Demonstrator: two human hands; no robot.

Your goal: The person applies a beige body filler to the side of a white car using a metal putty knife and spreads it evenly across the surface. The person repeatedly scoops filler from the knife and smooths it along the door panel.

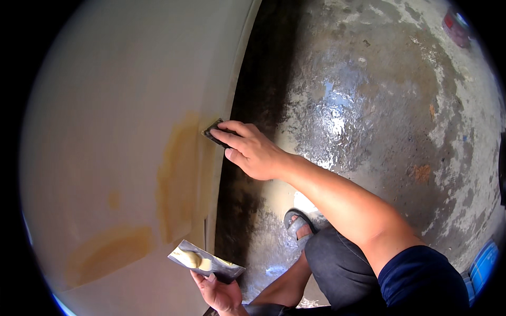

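My right hand [254, 149] reaches across and pinches a small dark putty spreader [215, 131], with the fingers laid along it. The spreader lies at the right edge of a large pale panel [121, 68], beside a long yellowish-brown patch [176, 174]. Lower down, my left hand [221, 295] grips a flat grey putty board [224, 268] from below. A mound of cream-coloured putty [187, 257] sits on the board, with a smaller smear next to it. Another brownish patch [113, 253] marks the panel's lower left.
Right of the panel is a worn, stained concrete floor [379, 121] with shiny, wet-looking areas. A dark strip of shadow runs along the panel's edge. My sandalled foot [300, 226] and bent knee are near the board. A reddish container [456, 27] stands far right; a blue object [484, 266] is lower right.
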